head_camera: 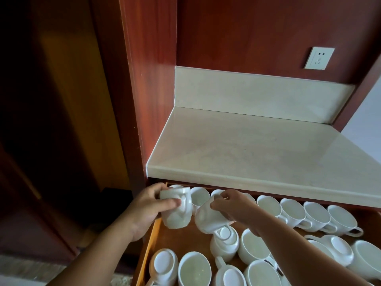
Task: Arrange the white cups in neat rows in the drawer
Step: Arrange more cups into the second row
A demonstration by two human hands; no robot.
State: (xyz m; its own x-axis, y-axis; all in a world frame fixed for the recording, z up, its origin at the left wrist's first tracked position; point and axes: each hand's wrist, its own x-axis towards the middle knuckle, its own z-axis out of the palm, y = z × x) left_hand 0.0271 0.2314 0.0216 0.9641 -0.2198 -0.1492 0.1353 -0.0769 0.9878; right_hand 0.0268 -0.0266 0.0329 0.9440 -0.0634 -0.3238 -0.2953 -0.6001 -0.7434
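An open wooden drawer below the counter holds several white cups. My left hand grips a white cup held on its side above the drawer's back left corner. My right hand grips a second white cup, tilted, just right of the first. A row of upright cups runs along the back of the drawer. In the front part, loose cups lie mixed, some upside down, some upright.
A pale stone countertop overhangs the back of the drawer. A wall socket sits on the red-brown wood panel above. A dark wooden door stands to the left of the cabinet post.
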